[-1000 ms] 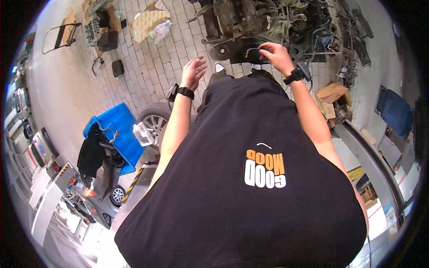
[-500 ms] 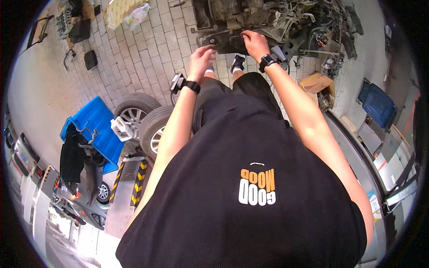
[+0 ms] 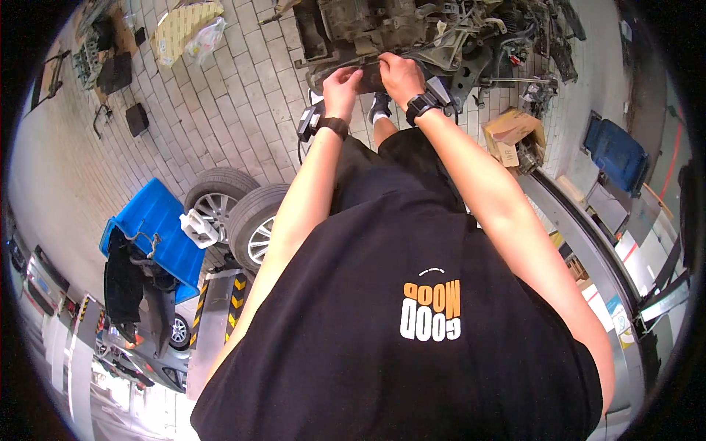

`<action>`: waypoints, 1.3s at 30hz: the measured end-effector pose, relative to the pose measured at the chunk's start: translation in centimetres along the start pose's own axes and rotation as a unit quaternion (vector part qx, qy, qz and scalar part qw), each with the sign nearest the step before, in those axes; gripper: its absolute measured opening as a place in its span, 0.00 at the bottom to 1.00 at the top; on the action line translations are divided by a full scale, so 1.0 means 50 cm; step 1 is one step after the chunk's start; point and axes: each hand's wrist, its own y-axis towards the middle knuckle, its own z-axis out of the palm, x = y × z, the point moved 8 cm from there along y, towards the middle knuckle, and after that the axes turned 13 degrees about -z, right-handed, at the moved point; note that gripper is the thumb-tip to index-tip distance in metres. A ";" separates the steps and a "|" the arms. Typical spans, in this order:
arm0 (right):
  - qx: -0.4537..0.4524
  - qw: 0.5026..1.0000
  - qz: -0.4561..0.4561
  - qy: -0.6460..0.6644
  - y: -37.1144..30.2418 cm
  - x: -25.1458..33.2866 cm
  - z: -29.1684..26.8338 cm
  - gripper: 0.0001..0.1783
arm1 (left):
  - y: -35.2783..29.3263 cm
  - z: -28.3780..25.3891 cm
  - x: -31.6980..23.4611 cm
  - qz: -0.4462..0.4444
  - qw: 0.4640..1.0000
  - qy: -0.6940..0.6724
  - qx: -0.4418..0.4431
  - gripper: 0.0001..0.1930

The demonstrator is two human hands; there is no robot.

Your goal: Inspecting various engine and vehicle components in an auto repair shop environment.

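Note:
My left hand (image 3: 340,94) is at the near edge of a large, dirty car engine and subframe assembly (image 3: 375,26). Its thumb and fingers are drawn together in a pinch; anything between them is too small to make out. Just to the right, my right hand (image 3: 403,79) has curled fingers against a dark, flat part (image 3: 371,76) along that same edge. The fingertips are partly hidden, so what they grip cannot be seen. Both wrists carry black straps with small devices.
Two wheels with tyres (image 3: 254,234) lie to my left, beside a white jug (image 3: 198,229) and a blue bin (image 3: 165,213) of dark parts. An opened cardboard box (image 3: 515,136) sits on the right. Packaging (image 3: 184,33) and loose black parts lie on the tiled floor at the far left.
My left hand has moved right along the assembly, closer to my right hand, and its fingers have drawn together. My right hand stays at about the same spot. The whole view has shifted slightly.

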 end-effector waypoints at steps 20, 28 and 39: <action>0.009 0.985 -0.029 0.171 -0.050 -0.043 -0.040 0.16 | -0.047 0.041 -0.017 -0.020 0.998 0.052 0.032 0.13; -0.031 0.957 -0.014 0.290 -0.069 -0.099 -0.128 0.20 | -0.046 0.044 -0.042 -0.019 0.997 0.061 0.032 0.13; -0.162 0.936 -0.015 0.312 -0.069 -0.205 -0.289 0.14 | -0.023 0.008 -0.006 -0.069 0.995 0.068 -0.015 0.11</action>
